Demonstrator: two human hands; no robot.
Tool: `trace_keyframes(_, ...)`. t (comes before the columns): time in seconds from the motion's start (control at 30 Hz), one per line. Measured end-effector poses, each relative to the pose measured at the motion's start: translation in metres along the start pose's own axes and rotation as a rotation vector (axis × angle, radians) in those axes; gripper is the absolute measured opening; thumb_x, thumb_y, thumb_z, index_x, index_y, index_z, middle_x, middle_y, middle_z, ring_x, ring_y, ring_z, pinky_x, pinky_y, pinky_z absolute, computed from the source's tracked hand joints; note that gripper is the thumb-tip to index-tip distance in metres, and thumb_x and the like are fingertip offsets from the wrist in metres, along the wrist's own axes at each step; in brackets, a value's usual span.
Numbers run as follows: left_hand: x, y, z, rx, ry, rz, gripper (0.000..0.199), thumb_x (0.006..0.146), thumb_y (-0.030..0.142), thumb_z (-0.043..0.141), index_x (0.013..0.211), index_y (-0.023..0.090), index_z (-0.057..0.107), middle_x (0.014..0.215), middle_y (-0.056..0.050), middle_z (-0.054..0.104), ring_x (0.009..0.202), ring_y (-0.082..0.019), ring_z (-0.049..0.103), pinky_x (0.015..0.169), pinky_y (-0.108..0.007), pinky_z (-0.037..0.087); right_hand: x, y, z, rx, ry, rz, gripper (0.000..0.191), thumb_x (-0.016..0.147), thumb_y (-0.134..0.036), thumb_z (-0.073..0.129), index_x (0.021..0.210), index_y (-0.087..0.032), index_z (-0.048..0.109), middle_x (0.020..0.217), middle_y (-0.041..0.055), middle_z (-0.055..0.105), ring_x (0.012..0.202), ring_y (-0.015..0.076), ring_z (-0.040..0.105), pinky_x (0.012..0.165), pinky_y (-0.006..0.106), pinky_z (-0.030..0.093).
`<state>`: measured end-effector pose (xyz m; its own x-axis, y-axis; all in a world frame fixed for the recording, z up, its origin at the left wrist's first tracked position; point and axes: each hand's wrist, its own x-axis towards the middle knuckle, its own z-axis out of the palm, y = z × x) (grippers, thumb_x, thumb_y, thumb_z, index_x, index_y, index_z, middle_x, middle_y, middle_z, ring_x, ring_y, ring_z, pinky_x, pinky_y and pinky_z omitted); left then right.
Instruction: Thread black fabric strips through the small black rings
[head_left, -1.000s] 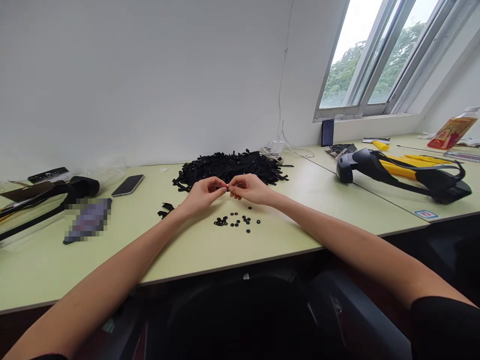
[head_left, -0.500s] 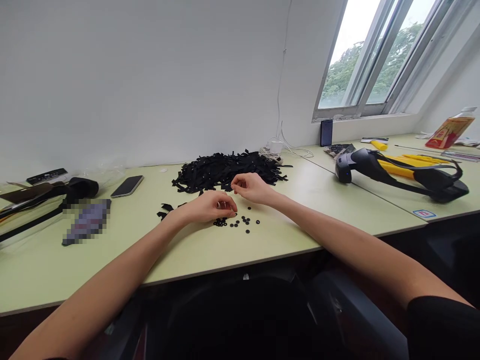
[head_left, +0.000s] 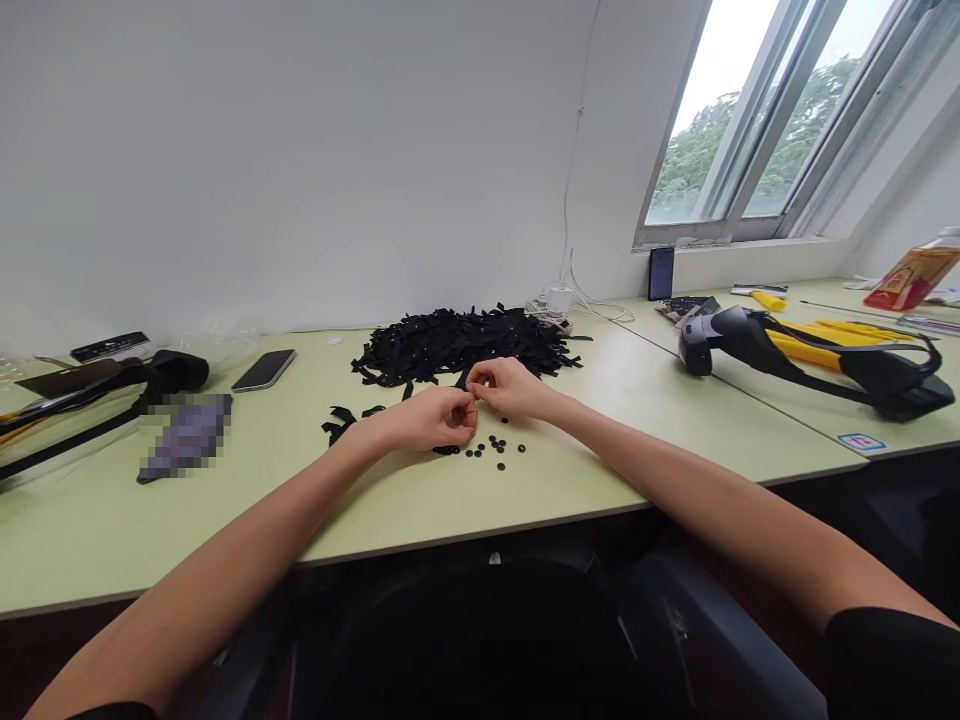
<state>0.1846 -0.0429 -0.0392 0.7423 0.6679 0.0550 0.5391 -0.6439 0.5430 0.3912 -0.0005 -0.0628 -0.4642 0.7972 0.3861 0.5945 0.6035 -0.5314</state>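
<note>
My left hand [head_left: 439,418] is closed in a pinch just above the small black discs [head_left: 496,442] scattered on the pale green table [head_left: 375,510]. Its fingertips meet those of my right hand [head_left: 506,387], which is pinched too, at the front edge of a heap of black fabric strips [head_left: 450,340]. What either pinch holds is too small to make out. A few loose black strips [head_left: 340,420] lie left of my left hand, partly behind the wrist.
A phone [head_left: 264,370] and a blurred dark packet [head_left: 187,437] lie on the left. To the right are a black headset [head_left: 806,358], yellow items [head_left: 806,350], a phone leaning on the wall [head_left: 661,273] and a tilted bottle [head_left: 911,278]. White cables [head_left: 600,308] run behind the heap.
My left hand's fingers have closed together and the hand has risen from the discs to meet my right hand. The whole view has shifted slightly.
</note>
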Motion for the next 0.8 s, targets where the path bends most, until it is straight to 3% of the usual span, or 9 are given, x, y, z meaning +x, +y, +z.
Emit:
trace_keyframes(0.13,0.001,-0.005,0.000,0.072,0.140,0.055,0.009,0.089,0.023,0.057,0.092,0.020,0.065,0.082,-0.001,0.070,0.072,-0.016,0.061,0.067,-0.028,0.046,-0.002,-0.002,-0.001,0.022,-0.044,0.007,0.018,0.086,-0.016,0.059,0.086,-0.016,0.076,0.082,0.0029,0.074,0.067,0.0119,0.056,0.064,0.026,0.037)
trace_keyframes(0.33,0.004,-0.022,-0.006,0.007,0.395,0.008,0.014,0.094,0.029,0.060,0.100,0.020,0.069,0.098,-0.004,0.076,0.087,-0.018,0.068,0.076,-0.029,0.050,-0.005,-0.008,-0.002,0.130,-0.103,0.041,0.017,0.090,-0.023,0.059,0.090,-0.016,0.074,0.081,0.0031,0.074,0.061,0.0109,0.055,0.059,0.025,0.038)
trace_keyframes(0.6,0.003,-0.021,-0.008,-0.010,0.420,-0.011,0.017,0.095,0.033,0.062,0.100,0.020,0.072,0.097,-0.004,0.077,0.087,-0.019,0.068,0.077,-0.030,0.050,-0.006,-0.011,-0.001,0.281,-0.135,0.089,0.018,0.092,-0.026,0.059,0.083,-0.016,0.071,0.085,0.0054,0.076,0.060,0.0110,0.059,0.051,0.023,0.041)
trace_keyframes(0.8,0.002,-0.022,-0.009,0.021,0.417,-0.033,0.024,0.096,0.038,0.061,0.102,0.020,0.075,0.098,-0.005,0.077,0.085,-0.019,0.066,0.073,-0.030,0.046,-0.005,-0.008,0.001,0.473,-0.143,0.148,0.018,0.093,-0.027,0.061,0.091,-0.014,0.074,0.089,0.0084,0.077,0.063,0.0113,0.061,0.054,0.023,0.049)
